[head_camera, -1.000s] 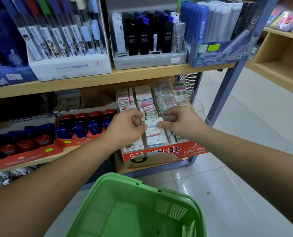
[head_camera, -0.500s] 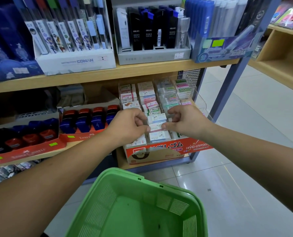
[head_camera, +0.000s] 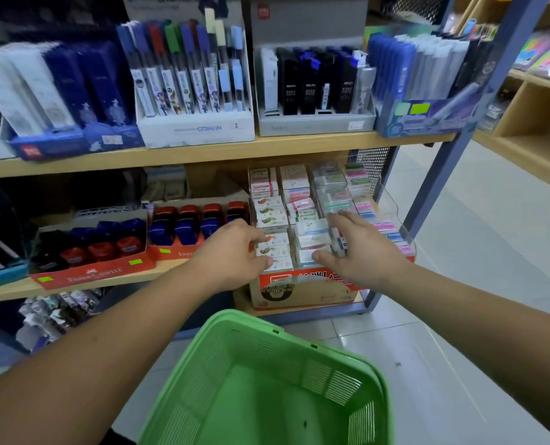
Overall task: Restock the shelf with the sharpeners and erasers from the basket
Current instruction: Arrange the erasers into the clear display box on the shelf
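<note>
Erasers (head_camera: 301,205) in small boxes fill a stepped display on the lower shelf (head_camera: 17,290), a little toward 1 o'clock from the middle of the view. The left hand (head_camera: 235,252) is at the left column of them. Its fingers are bent, with the tips and thumb against the front boxes, but I cannot tell if they pinch one. At 3 o'clock from it, the right hand (head_camera: 363,252) lies over the middle and right columns, fingers (head_camera: 341,220) straight and spread wide, holding nothing. Sharpeners (head_camera: 188,224), red and blue, sit in red trays (head_camera: 90,274) at 9 o'clock from the erasers. The green basket (head_camera: 244,329) is at 6 o'clock, below both forearms.
</note>
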